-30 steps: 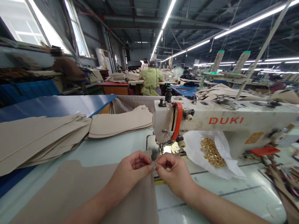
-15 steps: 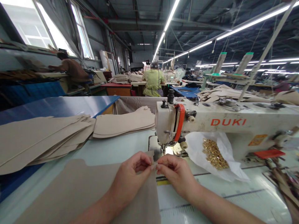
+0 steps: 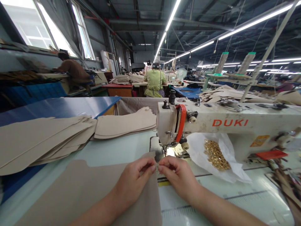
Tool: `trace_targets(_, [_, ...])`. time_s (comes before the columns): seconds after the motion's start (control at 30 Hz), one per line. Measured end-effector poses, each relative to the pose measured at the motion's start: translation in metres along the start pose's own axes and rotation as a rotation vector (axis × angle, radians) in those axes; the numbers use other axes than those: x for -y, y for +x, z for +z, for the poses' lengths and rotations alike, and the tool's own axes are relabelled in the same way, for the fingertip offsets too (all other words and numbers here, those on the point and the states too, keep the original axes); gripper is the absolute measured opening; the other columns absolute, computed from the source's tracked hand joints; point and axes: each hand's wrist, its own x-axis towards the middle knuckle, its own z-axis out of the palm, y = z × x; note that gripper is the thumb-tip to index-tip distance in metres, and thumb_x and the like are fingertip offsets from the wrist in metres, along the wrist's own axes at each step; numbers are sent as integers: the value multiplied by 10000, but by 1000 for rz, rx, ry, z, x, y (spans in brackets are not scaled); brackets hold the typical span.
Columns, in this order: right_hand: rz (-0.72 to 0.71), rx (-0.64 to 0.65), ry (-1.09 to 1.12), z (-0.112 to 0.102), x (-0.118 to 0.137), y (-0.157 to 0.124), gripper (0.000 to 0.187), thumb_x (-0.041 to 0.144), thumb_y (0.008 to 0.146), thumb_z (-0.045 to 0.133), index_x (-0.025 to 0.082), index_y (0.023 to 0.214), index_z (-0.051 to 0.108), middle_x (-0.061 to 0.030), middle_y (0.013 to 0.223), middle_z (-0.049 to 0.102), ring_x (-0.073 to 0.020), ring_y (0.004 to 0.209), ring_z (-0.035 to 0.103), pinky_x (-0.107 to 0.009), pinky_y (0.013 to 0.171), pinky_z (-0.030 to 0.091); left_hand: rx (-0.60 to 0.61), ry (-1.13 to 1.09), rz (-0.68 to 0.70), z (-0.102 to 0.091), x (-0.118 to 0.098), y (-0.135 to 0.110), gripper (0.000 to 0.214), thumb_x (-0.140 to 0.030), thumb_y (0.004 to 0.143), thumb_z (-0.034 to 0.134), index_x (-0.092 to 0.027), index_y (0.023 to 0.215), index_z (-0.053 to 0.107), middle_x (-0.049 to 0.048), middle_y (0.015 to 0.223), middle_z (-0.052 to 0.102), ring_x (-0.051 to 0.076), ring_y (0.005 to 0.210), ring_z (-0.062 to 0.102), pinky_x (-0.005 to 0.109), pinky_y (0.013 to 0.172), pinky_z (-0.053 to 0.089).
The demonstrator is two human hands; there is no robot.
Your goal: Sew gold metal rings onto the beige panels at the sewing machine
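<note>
A large taupe fabric panel (image 3: 94, 191) lies flat on the table in front of me, its narrow corner reaching toward the sewing machine (image 3: 202, 121). My left hand (image 3: 137, 175) rests over the panel, thumb and fingers pinched at its right edge near that corner. Facing it, my right hand (image 3: 180, 174) pinches at the same spot, and the fingertips of both hands nearly meet. Something small sits between them, too hidden to name. Just beyond the fingertips is the machine's needle area, lit by a lamp.
White paper (image 3: 191, 147) holding a heap of gold metal rings (image 3: 216, 155) lies under the machine arm. Stacks of cut panels (image 3: 124, 124) lie at the back left. A printed ruler (image 3: 246, 194) runs along the table's right. Co-workers sit at benches farther off.
Both hands stay pinched at the panel's edge, with only a slight shift of the fingers. The panel and machine have hardly moved in view.
</note>
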Motion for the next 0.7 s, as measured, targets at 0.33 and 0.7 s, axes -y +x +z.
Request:
trace_targets(0.33, [-207,-37,-224,-3,0,-4,127,154,839,533,180,810,654,-13,772,662,-131,713,594,-199,662,414,-23,93,76,0,0,0,195,-296,857,463,-206,812,630,-14,759,649,168,753,609,225,696,434])
trace_targets(0.7, [-54,58,-190,-5,4,-1,124,136,805,503,172,700,557,53,586,472,-90,554,435,-187,520,307,51,36,4,0,2,3,193,-294,822,503,-195,846,666,-2,817,713,182,793,653,252,732,485])
